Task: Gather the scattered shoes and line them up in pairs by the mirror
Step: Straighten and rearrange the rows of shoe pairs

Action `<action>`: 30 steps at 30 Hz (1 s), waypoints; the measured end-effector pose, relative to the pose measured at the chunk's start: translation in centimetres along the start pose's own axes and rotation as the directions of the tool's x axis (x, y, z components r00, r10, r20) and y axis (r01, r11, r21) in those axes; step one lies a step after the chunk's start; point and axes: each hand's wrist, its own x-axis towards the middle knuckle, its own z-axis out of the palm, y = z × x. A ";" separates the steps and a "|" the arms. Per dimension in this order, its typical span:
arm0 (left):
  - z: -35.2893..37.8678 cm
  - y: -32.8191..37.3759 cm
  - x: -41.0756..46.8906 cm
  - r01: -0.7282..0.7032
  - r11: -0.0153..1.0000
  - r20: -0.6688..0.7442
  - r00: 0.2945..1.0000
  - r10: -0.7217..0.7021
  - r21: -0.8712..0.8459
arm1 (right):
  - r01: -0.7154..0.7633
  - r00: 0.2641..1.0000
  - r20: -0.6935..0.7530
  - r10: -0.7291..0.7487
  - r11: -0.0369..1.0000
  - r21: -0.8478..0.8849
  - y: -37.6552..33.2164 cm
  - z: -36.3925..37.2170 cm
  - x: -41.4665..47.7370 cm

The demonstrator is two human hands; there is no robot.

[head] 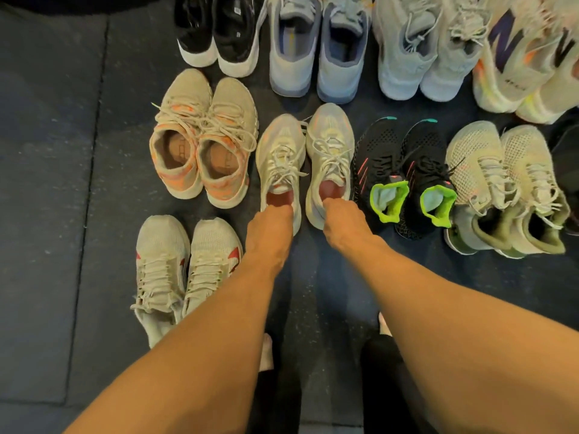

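From the head view, the left hand (271, 227) pinches the heel of one pale cream lace-up sneaker (280, 158) and the right hand (343, 220) grips its mate (329, 145). Both stand on the dark rubber floor (62, 151), between the beige-orange knit pair (200, 136) and the black pair with lime collars (404, 170).

Both hands' fingertips are hidden inside the heel openings of the cream sneakers (302, 164). Beyond the fingers, the black pair (219, 29) and grey-blue pair (316, 42) are cut off by the top edge (toes unseen); the lettered pair (529, 57) is blurred.
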 end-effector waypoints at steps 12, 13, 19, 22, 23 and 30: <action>-0.6 -1.0 1.3 -0.100 0.984 0.018 0.995 0.099 0.145 | -0.046 0.999 -0.012 0.046 0.999 0.022 -0.5 1.2 -0.6; -0.6 -1.0 1.0 -0.127 0.983 0.030 0.992 0.124 0.136 | -0.063 0.998 -0.027 0.063 0.998 0.015 -0.6 1.1 -0.8; -3.7 -3.4 -0.5 -0.105 0.980 -0.227 0.972 0.065 -0.167 | 0.083 0.957 -0.287 -0.047 0.990 0.115 -4.7 -0.3 -2.6; -6.4 -6.4 1.3 0.052 0.965 -0.374 0.915 -0.149 -0.257 | 0.283 0.930 -0.294 -0.219 0.939 0.195 -9.1 -0.7 -1.8; -7.2 -7.5 2.2 0.112 0.956 -0.392 0.895 -0.215 -0.270 | 0.317 0.923 -0.296 -0.247 0.923 0.218 -10.6 -0.8 -1.1; -8.3 -15.5 5.9 0.304 0.952 -0.015 0.953 -0.303 0.037 | 0.297 0.953 -0.093 -0.288 0.949 0.107 -17.4 1.2 5.5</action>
